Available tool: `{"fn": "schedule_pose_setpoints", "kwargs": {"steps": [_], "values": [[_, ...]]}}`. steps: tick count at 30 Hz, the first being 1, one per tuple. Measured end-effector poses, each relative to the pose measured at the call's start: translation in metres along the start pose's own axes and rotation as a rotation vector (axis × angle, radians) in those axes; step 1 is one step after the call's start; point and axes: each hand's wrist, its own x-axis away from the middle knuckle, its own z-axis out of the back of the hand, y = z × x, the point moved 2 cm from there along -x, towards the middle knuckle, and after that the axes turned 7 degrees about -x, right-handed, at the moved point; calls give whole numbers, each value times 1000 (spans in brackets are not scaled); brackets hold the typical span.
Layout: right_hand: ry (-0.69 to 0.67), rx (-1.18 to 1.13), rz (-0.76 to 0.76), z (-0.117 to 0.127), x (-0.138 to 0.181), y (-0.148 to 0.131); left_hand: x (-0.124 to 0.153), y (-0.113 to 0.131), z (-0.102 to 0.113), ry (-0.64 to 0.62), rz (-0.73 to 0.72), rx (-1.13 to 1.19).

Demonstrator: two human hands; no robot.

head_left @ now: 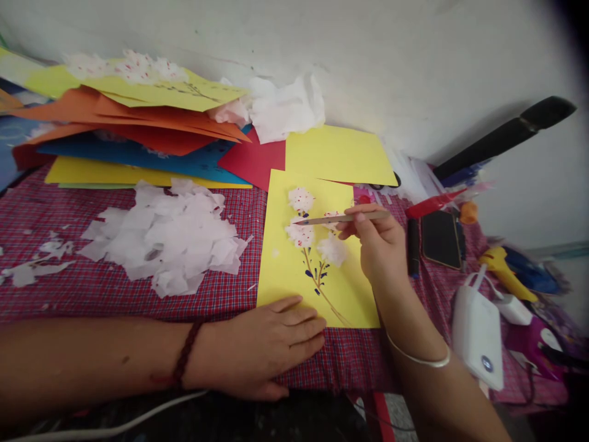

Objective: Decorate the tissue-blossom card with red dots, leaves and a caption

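Observation:
A yellow sheet of paper (280,270) lies before me, bearing white tissue-paper flowers (301,236) dotted with red and a drawn brown stem with dark blue leaves. My right hand (380,236) pinches a slim paintbrush (329,218), whose reddish tip is at the flower on the left side of the sheet. Flat across the sheet's lower left edge rests my left hand (271,344), fingers extended and holding nothing. One flower (332,250) at the lower right of the cluster looks plain white.
Torn white tissue pieces (170,239) are heaped on the checked cloth (110,307) at left. Behind them is a stack of coloured cards (161,166). At right lie a black phone (440,239), a white power bank (478,334) and a red tube (432,204).

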Motion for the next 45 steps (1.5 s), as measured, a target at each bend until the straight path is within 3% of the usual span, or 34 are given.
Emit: {"fn": "schedule_pose_setpoints", "kwargs": {"steps": [15,18,22,25,27,35,39,45], "values": [[-51,19,-57,3,-5,-4,1,0,-5,-37,21,31],[72,35,14,28,-17,-9,3,0,-8,-44,40,33],[407,76,120,90,-38,3,2,-1,-8,-78,46,23],[557,118,74,124,-47,24,-1,1,-5,-136,27,-14],[608,102,27,133,-50,38,-3,2,-3,-174,23,-34],[606,114,29,125,-53,56,-3,1,-3,-204,34,-35],[591,83,24,121,-53,62,0,0,-5,-159,43,-15],[590,0,32,123,-53,49,5,0,-11,-92,41,-5]]}}
